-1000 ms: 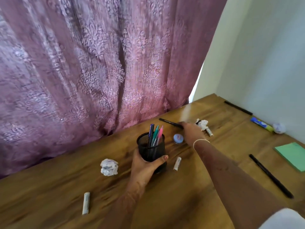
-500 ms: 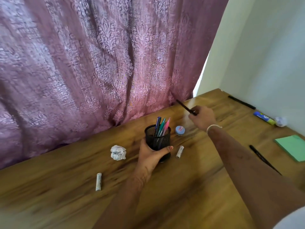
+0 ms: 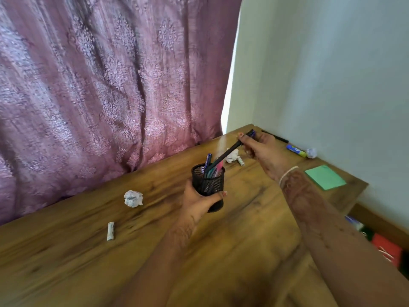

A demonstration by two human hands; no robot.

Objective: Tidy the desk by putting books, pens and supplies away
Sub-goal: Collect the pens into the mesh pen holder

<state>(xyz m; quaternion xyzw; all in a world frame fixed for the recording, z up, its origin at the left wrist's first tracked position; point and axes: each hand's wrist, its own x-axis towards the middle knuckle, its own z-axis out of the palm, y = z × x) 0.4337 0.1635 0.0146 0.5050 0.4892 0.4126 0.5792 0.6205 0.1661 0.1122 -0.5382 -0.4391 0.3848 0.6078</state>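
Note:
My left hand [image 3: 200, 201] grips a black mesh pen cup [image 3: 208, 181] and holds it a little above the wooden desk [image 3: 243, 218]. Several coloured pens stand in the cup. My right hand [image 3: 257, 144] pinches a black pen [image 3: 230, 150] that slants down to the left, its lower tip at the cup's rim among the other pens. A second black pen [image 3: 275, 137] lies at the desk's far right edge by the wall, and a blue and yellow marker [image 3: 296, 151] lies near it.
A crumpled paper ball [image 3: 133, 198] and a small white roll [image 3: 110, 231] lie left of the cup. Another paper wad [image 3: 232, 156] and white roll [image 3: 240, 161] sit behind it. A green sticky pad [image 3: 325, 177] and a paper ball [image 3: 311, 153] lie right. A pink curtain [image 3: 99, 85] hangs behind.
My right hand picked the black pen up off the desk and carried it over to the cup. My left hand has raised the cup off the desk.

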